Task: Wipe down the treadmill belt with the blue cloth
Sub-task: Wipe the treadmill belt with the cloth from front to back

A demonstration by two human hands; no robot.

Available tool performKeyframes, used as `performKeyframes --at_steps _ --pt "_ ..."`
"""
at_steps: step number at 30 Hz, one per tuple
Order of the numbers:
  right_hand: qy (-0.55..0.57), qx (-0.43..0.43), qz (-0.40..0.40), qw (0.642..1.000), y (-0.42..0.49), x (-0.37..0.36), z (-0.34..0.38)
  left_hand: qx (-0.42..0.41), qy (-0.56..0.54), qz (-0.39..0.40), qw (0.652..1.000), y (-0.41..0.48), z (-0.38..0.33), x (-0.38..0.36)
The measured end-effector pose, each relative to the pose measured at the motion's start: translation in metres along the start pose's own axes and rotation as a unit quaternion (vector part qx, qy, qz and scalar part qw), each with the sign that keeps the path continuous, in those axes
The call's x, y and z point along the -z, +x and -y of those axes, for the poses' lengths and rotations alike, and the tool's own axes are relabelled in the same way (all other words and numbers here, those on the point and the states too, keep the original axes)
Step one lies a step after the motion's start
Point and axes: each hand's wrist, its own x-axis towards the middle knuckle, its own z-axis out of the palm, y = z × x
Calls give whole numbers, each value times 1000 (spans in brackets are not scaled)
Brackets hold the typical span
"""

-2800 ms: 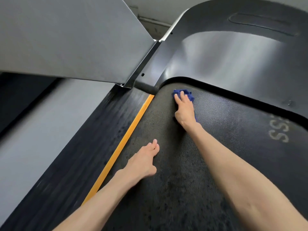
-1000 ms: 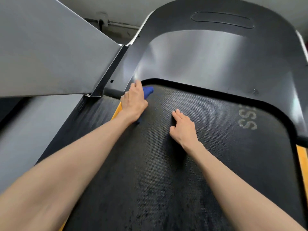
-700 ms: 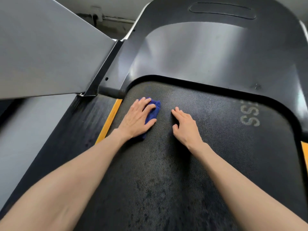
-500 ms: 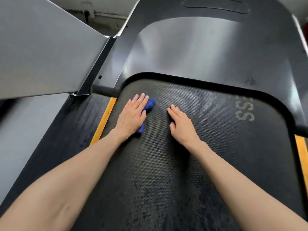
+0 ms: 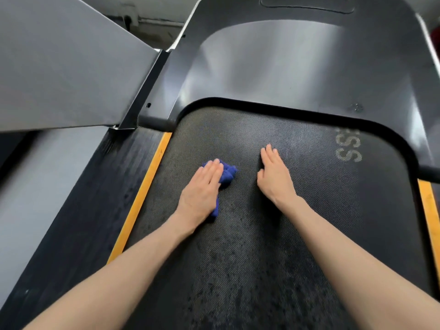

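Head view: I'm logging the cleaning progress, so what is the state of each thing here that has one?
blue cloth: bunched, lying on the belt, partly under the left hand
left hand: fingers straight, pressing the cloth down
right hand: flat on the belt, holding nothing
treadmill belt: dark blotches across the near part
motor cover: in place, glossy

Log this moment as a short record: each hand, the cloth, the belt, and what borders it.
left hand: flat, fingers straight, presses on the blue cloth
right hand: flat on the treadmill belt, apart from the cloth, holds nothing
blue cloth: bunched, partly under the left hand, near the belt's left side
treadmill belt: dark, textured, pale lettering at its right
borders: yellow stripe along the left edge; black motor cover at the far end
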Motion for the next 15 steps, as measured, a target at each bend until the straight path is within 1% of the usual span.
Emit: performKeyframes --at_steps 1,2,4,6,8,10,12,15 --pt "1 -1 3 1000 -1 0 0 26 22 -5 999 3 10 -1" --pt "0 -2 4 1000 -2 0 -1 66 20 -7 998 8 22 -1" --pt "3 0 4 1000 -7 1 -2 144 -6 -15 989 16 45 2" --pt "16 11 -3 1000 -13 -1 -3 190 -27 -15 981 20 59 4" --pt "27 24 -10 999 -20 -4 -5 176 -61 -44 981 20 57 4" --pt "36 28 -16 999 -23 -8 -8 131 -75 -54 987 11 35 5" --pt "48 22 -25 998 -22 -11 -8 83 -110 -32 990 -10 5 6" --pt "57 23 -38 997 -22 -16 -9 -26 -149 -4 989 -43 -25 8"
